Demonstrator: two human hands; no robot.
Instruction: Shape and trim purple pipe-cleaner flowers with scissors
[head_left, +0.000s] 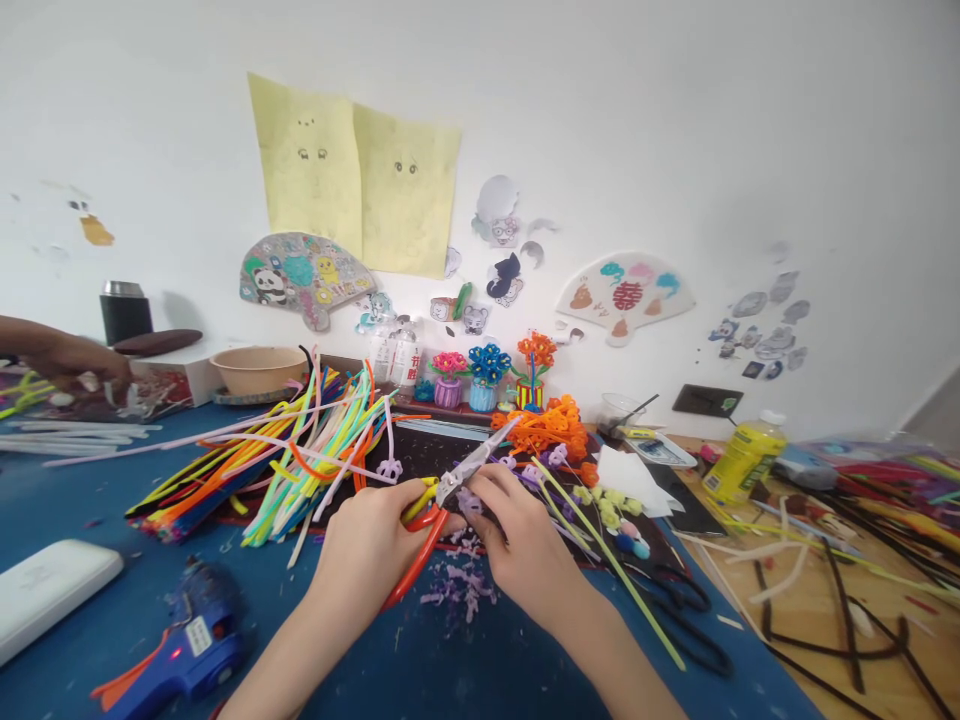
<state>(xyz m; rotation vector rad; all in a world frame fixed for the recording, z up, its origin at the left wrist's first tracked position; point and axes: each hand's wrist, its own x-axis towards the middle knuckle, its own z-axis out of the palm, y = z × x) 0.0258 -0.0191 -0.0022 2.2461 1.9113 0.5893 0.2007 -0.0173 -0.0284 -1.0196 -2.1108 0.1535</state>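
My left hand [371,535] is closed around the handles of a pair of scissors [415,562], orange and yellow, whose metal blades point up and to the right. Close by the blades, my right hand [521,535] pinches a small light-purple pipe cleaner piece [470,502], its shape partly covered by fingers. Purple fuzz clippings [461,588] lie on the blue table under both hands. Several purple pipe cleaner flowers [556,456] rest just beyond my right hand, and another purple flower [389,469] on a stem lies beyond my left.
Bundled coloured pipe cleaners [300,470] lie at left, behind a blue glue gun [196,640] with a red light. Orange pipe cleaner flowers [551,430] and small potted flowers [489,380] stand behind. A yellow bottle [745,458] is at right. Another person's hand [79,365] reaches in at far left.
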